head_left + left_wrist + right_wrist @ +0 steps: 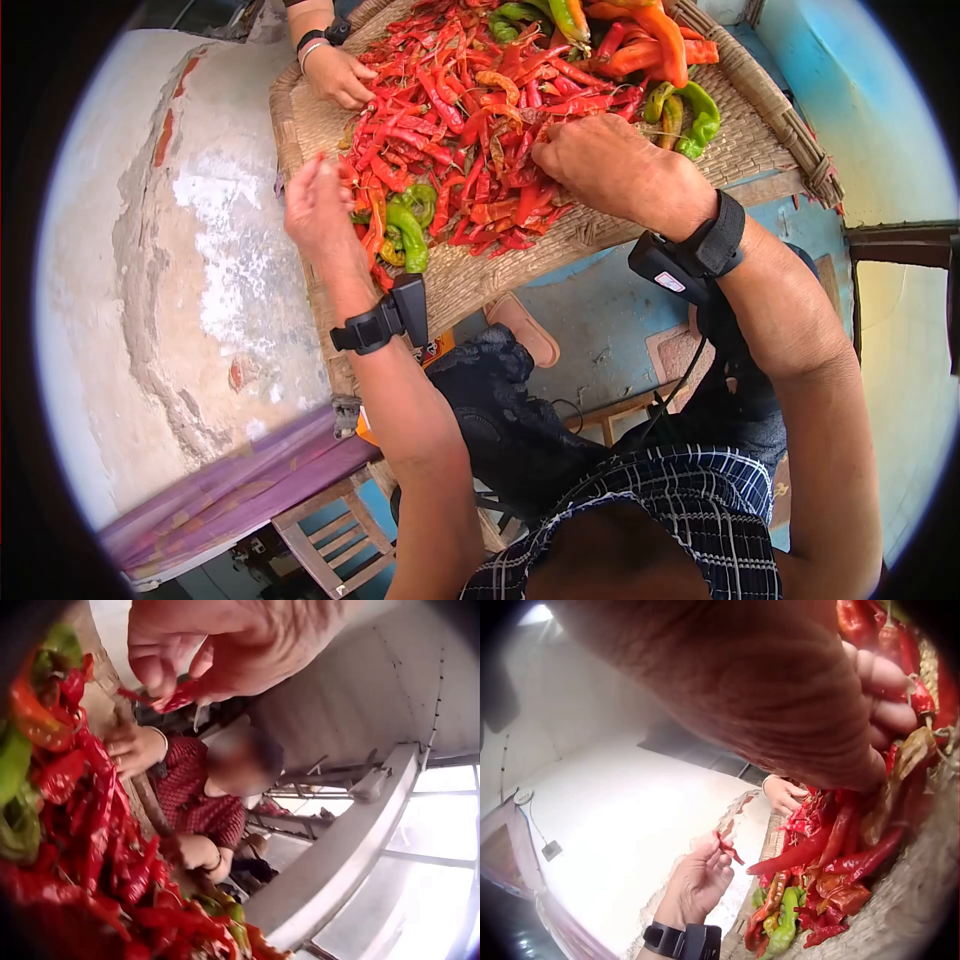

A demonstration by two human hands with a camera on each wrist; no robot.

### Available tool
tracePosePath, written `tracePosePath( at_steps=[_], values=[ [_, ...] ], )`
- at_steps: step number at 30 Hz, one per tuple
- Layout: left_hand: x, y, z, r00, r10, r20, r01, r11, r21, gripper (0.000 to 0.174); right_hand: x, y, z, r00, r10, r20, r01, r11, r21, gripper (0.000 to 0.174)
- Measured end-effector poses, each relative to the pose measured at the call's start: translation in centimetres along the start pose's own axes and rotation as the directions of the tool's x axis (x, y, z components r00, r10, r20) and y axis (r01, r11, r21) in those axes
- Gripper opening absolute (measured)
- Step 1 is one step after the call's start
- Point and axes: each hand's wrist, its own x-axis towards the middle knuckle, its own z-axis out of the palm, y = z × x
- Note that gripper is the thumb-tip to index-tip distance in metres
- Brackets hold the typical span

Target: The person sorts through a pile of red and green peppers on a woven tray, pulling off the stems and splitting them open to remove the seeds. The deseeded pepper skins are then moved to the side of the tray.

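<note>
My left hand is raised over the left edge of the chili pile. Between its thumb and fingers it pinches a small red chili pepper, which hangs clear of the pile in the left wrist view. My right hand is down at the pile's right side, with bent fingers among red chilies and dry stems. I cannot tell whether they hold one. Wrinkled red chilies cover much of the woven tray. Just below my left hand lie green peppers.
Another person's hand touches the far left of the pile; that person sits opposite in a red patterned shirt. Larger orange peppers and a curled green pepper lie at the far right. A worn wall borders the tray's left side.
</note>
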Motion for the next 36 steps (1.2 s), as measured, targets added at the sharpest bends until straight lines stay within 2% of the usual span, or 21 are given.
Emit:
tracePosePath(
  at_steps=[1, 3, 5, 7, 9, 12, 14, 16, 17, 19, 20, 21, 22, 23, 24, 25, 27, 29, 33, 35, 36],
  values=[
    [0.8, -1.7, -0.6, 1.000, 0.000, 0.001, 0.000, 1.000, -0.001, 0.024, 0.0, 0.0, -0.2, 0.998, 0.007, 0.069, -0.008, 1.000, 0.010, 0.016],
    [1.7, -3.7, -0.9, 0.910, 0.380, -0.165, -0.284, 0.861, 0.421, 0.033, -0.1, 0.1, 0.1, 1.000, 0.002, 0.016, -0.002, 1.000, 0.001, 0.012],
    [0.2, -3.0, -1.0, 0.985, 0.046, 0.165, -0.124, 0.857, 0.500, 0.036, -0.2, 0.2, 0.3, 0.999, -0.003, -0.037, 0.003, 1.000, -0.007, 0.012],
    [-1.7, -1.6, 0.9, 0.818, -0.234, 0.525, -0.138, 0.807, 0.575, 0.030, -0.2, 0.1, 0.4, 0.999, 0.004, -0.040, -0.005, 1.000, -0.011, 0.011],
    [-3.3, -4.5, 2.0, 0.738, 0.050, 0.673, -0.590, 0.532, 0.607, 0.024, -0.2, 0.1, 0.6, 0.999, 0.002, -0.052, -0.004, 0.999, -0.037, 0.011],
    [-3.1, -4.1, 2.7, 0.750, 0.004, 0.661, -0.552, 0.554, 0.623, 0.020, -0.2, 0.0, -0.1, 1.000, 0.008, -0.018, -0.008, 1.000, -0.006, 0.011],
    [-2.2, -2.7, 2.6, 0.869, -0.131, 0.477, -0.140, 0.859, 0.492, 0.022, -0.4, 0.2, -0.3, 0.999, 0.013, 0.032, -0.015, 0.999, 0.049, 0.012],
    [-1.1, -1.8, 2.3, 0.944, -0.087, 0.320, 0.024, 0.981, 0.194, 0.029, -0.3, 0.3, -0.1, 1.000, -0.019, -0.012, 0.020, 0.998, 0.063, 0.012],
    [-0.4, -1.9, 2.1, 0.944, -0.088, 0.318, 0.025, 0.980, 0.195, 0.029, -0.3, 0.3, -0.1, 1.000, -0.021, -0.012, 0.022, 0.998, 0.064, 0.012],
    [0.8, -1.8, 2.3, 0.971, 0.144, -0.190, -0.161, 0.984, -0.075, 0.031, -0.2, 0.3, -0.7, 0.994, 0.004, 0.113, -0.010, 0.998, 0.054, 0.012],
    [0.8, -1.8, 2.3, 0.971, 0.145, -0.193, -0.162, 0.984, -0.078, 0.031, -0.2, 0.4, -0.7, 0.994, 0.003, 0.112, -0.009, 0.999, 0.050, 0.012],
    [0.7, -1.7, 2.2, 0.921, 0.307, -0.241, -0.187, 0.890, 0.416, 0.032, -0.3, 0.4, -0.5, 0.997, -0.008, 0.081, 0.004, 0.999, 0.051, 0.013],
    [0.6, -1.6, 2.3, 0.862, 0.465, -0.204, -0.122, 0.579, 0.806, 0.034, -0.4, 0.5, -0.3, 0.998, -0.020, 0.052, 0.018, 0.999, 0.050, 0.013],
    [0.4, -1.7, 2.7, 0.861, 0.463, -0.214, -0.117, 0.588, 0.801, 0.034, -0.4, 0.6, -0.1, 0.998, -0.023, 0.055, 0.021, 0.999, 0.039, 0.013],
    [-0.1, -1.7, 3.4, 0.952, 0.305, 0.023, -0.238, 0.692, 0.681, 0.036, -0.5, 0.8, 0.1, 0.999, -0.027, 0.046, 0.025, 0.999, 0.042, 0.013],
    [-0.7, -1.5, 4.3, 0.943, 0.172, 0.285, -0.303, 0.798, 0.520, 0.038, -0.4, 0.8, 0.2, 0.999, -0.033, 0.038, 0.031, 0.999, 0.043, 0.013],
    [-2.6, -1.0, 6.7, 0.859, 0.136, 0.493, -0.404, 0.772, 0.491, 0.035, -0.5, 0.8, 0.0, 0.998, -0.026, 0.049, 0.025, 0.999, 0.029, 0.013],
    [-3.4, -2.8, 8.3, 0.796, 0.293, 0.529, -0.549, 0.717, 0.428, 0.030, -0.7, 0.6, 0.0, 0.997, -0.020, 0.071, 0.020, 1.000, 0.002, 0.013],
    [-3.4, -1.9, 9.0, 0.829, 0.162, 0.535, -0.462, 0.738, 0.493, 0.015, -0.7, 1.2, 0.7, 1.000, 0.004, 0.019, -0.004, 1.000, 0.010, 0.016],
    [-2.8, -2.0, 8.8, 0.823, 0.331, 0.461, -0.537, 0.716, 0.445, 0.013, -0.7, 1.3, 0.2, 1.000, 0.018, 0.002, -0.019, 0.995, 0.102, 0.015],
    [-2.5, -1.5, 8.6, 0.881, 0.246, 0.404, -0.401, 0.841, 0.363, 0.013, -0.8, 1.6, -0.3, 1.000, 0.002, 0.004, -0.002, 0.988, 0.157, 0.015]
  ],
)
